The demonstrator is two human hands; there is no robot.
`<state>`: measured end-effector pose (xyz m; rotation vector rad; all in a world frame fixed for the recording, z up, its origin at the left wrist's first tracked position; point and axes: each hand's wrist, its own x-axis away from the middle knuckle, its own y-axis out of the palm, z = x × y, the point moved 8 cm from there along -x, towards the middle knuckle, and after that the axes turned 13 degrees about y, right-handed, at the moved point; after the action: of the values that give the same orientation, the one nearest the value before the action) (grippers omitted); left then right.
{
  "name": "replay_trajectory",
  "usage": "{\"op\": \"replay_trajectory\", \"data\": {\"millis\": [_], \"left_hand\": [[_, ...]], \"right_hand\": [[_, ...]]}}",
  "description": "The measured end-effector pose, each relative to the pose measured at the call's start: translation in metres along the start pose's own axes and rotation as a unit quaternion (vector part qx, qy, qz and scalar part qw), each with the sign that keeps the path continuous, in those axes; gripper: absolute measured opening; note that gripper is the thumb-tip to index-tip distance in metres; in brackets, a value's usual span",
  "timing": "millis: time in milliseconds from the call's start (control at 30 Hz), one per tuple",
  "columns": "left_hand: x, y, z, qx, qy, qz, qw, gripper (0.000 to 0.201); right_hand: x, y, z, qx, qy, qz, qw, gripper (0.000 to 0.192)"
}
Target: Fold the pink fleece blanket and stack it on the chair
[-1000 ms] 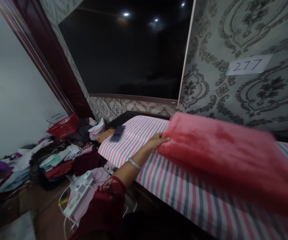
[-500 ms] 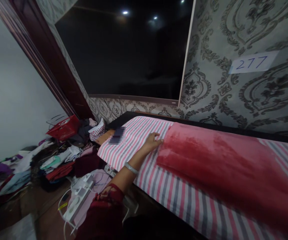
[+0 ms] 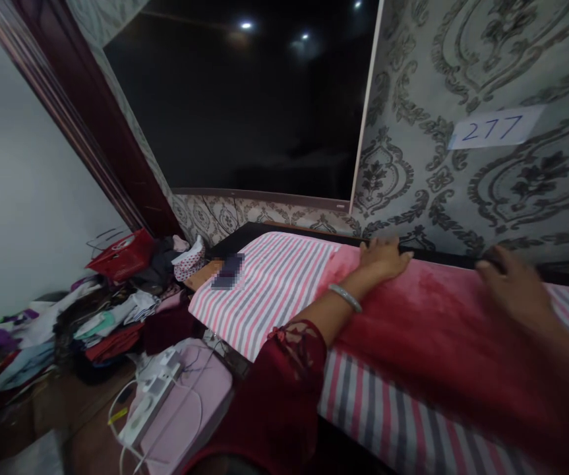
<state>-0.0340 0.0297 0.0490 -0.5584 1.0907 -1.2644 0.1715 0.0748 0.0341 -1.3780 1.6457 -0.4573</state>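
A folded red plush cloth (image 3: 427, 323) lies across a pink, grey and white striped cloth (image 3: 284, 270) spread over a long dark surface. My left hand (image 3: 386, 259) rests at the far edge of the red cloth, its fingers spread and nothing held. To the right, my right hand (image 3: 519, 287) is over the same cloth near its far edge, slightly blurred, with thumb and fingers apart. I cannot tell whether it touches the fabric. A bracelet (image 3: 346, 298) circles my left wrist.
A large dark screen (image 3: 249, 105) hangs on the patterned wall behind. Piled clothes (image 3: 116, 323) and a red bag (image 3: 123, 254) lie at the left. Lower down, a white power strip (image 3: 150, 399) with cords sits on a pink case (image 3: 190, 409). A blurred-out dark object (image 3: 228, 272) lies on the striped cloth.
My left hand has moved right, from the red cloth's left edge to its far edge. My right hand has come into view over the cloth's right part.
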Motion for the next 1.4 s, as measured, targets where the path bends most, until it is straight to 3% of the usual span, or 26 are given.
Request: {"op": "replay_trajectory", "data": {"millis": [100,200,367,600,767,867,1033,1133,1233,1400], "left_hand": [[0.020,0.026,-0.016,-0.072,-0.008,-0.050,0.996,0.062],[0.034,0.035,-0.025,-0.118,0.010,-0.036,0.992,0.063],[0.026,0.043,-0.032,-0.161,0.006,-0.052,0.986,0.063],[0.024,0.049,-0.035,-0.196,-0.005,-0.068,0.978,0.063],[0.024,0.046,-0.035,-0.197,-0.006,-0.067,0.978,0.063],[0.019,0.040,-0.034,-0.177,-0.022,-0.102,0.979,0.063],[0.029,0.016,-0.007,-0.158,-0.031,-0.133,0.978,0.062],[0.058,0.012,0.033,-0.172,0.061,-0.099,0.978,0.057],[0.098,0.030,0.062,-0.177,0.133,-0.102,0.970,0.058],[0.124,0.056,0.061,-0.191,0.138,-0.087,0.968,0.057]], "right_hand": [[0.016,0.032,0.005,0.009,0.014,-0.059,0.998,0.062],[0.036,0.046,0.002,0.063,0.001,-0.070,0.996,0.054],[0.043,0.046,-0.001,0.149,0.015,-0.088,0.985,0.056],[0.043,0.045,-0.003,0.191,0.003,-0.086,0.978,0.056],[0.045,0.044,-0.004,0.190,0.018,-0.081,0.978,0.055],[0.041,0.039,-0.007,0.193,0.027,-0.086,0.977,0.054],[0.046,0.021,-0.015,0.187,0.025,-0.124,0.974,0.055],[0.071,0.005,-0.029,0.177,-0.021,-0.096,0.979,0.055],[0.105,0.007,-0.036,0.164,-0.057,-0.118,0.978,0.054],[0.128,0.018,-0.030,0.157,-0.050,-0.123,0.979,0.055]]}}
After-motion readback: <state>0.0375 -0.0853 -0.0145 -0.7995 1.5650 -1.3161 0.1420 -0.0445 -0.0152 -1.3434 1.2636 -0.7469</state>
